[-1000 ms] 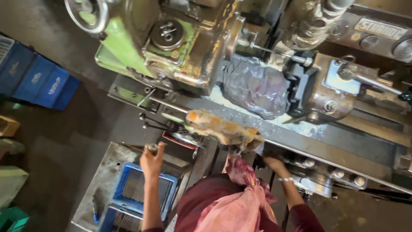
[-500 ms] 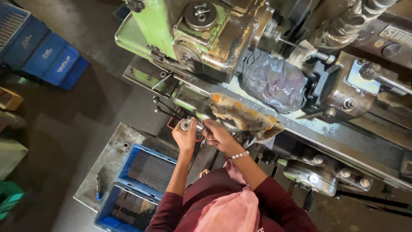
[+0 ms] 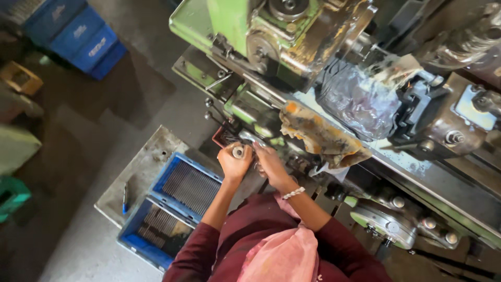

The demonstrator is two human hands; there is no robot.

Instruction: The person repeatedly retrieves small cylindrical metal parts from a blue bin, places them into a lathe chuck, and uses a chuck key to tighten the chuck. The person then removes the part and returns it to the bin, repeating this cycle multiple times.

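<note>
Left hand (image 3: 235, 163) was closed around a small round metal part (image 3: 238, 152), held up just beside the green lathe (image 3: 235, 31), while right hand (image 3: 270, 163) curled against it, apparently steadying; grip unclear.

Grey metal desk (image 3: 143, 169) at 7 o'clock, on concrete floor (image 3: 130, 99). On it: two blue crates (image 3: 167, 209) of thin metal rods, side by side, and a blue pen (image 3: 125, 198) just left. More blue crates (image 3: 86, 39) on floor at 10 o'clock.
</note>
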